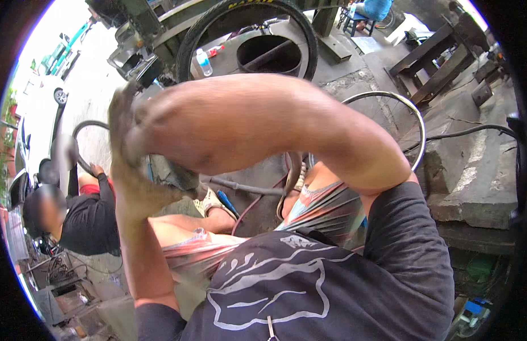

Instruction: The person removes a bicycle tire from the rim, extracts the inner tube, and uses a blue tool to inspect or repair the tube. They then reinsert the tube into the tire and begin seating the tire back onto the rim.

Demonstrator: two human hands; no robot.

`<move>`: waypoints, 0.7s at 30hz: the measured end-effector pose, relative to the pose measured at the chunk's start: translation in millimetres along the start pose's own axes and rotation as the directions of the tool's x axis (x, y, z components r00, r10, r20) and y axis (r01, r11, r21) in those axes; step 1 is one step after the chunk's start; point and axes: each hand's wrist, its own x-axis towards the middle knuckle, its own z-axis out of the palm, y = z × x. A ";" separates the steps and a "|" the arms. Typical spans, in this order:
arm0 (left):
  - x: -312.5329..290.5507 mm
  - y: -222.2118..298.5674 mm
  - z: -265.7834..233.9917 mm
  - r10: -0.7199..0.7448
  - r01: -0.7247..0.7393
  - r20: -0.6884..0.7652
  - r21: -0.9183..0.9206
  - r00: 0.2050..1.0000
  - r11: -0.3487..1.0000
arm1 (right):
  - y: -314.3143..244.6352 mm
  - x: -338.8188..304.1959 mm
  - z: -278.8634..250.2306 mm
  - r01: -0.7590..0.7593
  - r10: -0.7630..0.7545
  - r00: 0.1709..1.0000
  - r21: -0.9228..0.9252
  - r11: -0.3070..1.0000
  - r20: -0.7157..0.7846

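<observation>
In front of my left side, my two hands meet at about chest height, both smeared by motion. My right arm arches across the view, and my right hand [141, 122] lies against or just beside the left one. Rising from the lower left, my left hand [135, 184] is turned upward, its fingers blurred into a dark shape. Whether anything sits between the hands I cannot make out. Beneath them shows a grey, worn lump [181, 179], partly hidden, with a metal bar [241, 185] near it on the ground between my legs.
A black bicycle tyre [313, 42] stands ahead by an open drum [269, 54] and a water bottle [204, 62]. A silver wheel rim [421, 122] leans at right, near a steel frame [431, 65]. At left a co-worker [90, 219] holds a round black tyre or tube [77, 136].
</observation>
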 end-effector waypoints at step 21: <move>-10.5 -157.2 -38.7 -0.777 0.192 -0.316 -0.855 0.545 0.482 | 196.1 -63.7 209.1 -0.921 0.442 0.378 0.280 0.273 0.813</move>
